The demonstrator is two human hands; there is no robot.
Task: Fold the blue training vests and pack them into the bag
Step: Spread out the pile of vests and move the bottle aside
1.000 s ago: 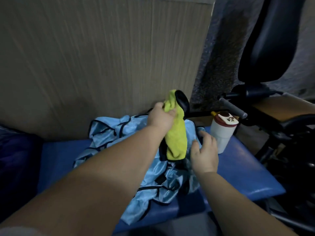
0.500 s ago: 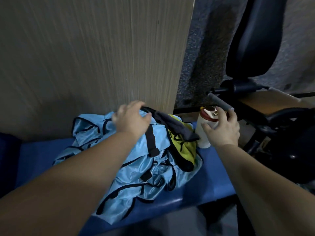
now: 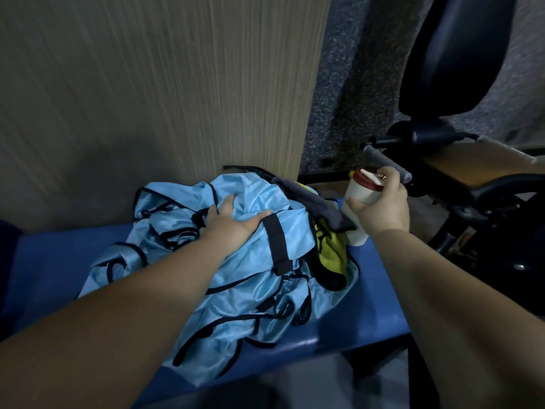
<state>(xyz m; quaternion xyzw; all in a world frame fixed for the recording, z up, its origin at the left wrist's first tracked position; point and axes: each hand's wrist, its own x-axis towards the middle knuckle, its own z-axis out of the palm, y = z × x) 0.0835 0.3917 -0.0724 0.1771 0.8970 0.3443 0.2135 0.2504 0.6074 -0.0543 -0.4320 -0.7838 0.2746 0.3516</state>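
the left hand [image 3: 233, 222] has dropped the yellow cloth [image 3: 330, 246] at the heap's right edge and now rests flat, fingers spread, on the blue vests [image 3: 250, 290] crumpled on the bench [image 3: 368, 314], while the right hand [image 3: 380, 208] has curled round the white bottle [image 3: 361, 193], likely clearing room before folding.

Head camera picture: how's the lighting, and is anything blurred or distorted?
Head view: dim, soft sheen on the blue vests; its bottom edge blurs; the wide angle slants the wooden panel; the bottle in the right hand looks sharp.
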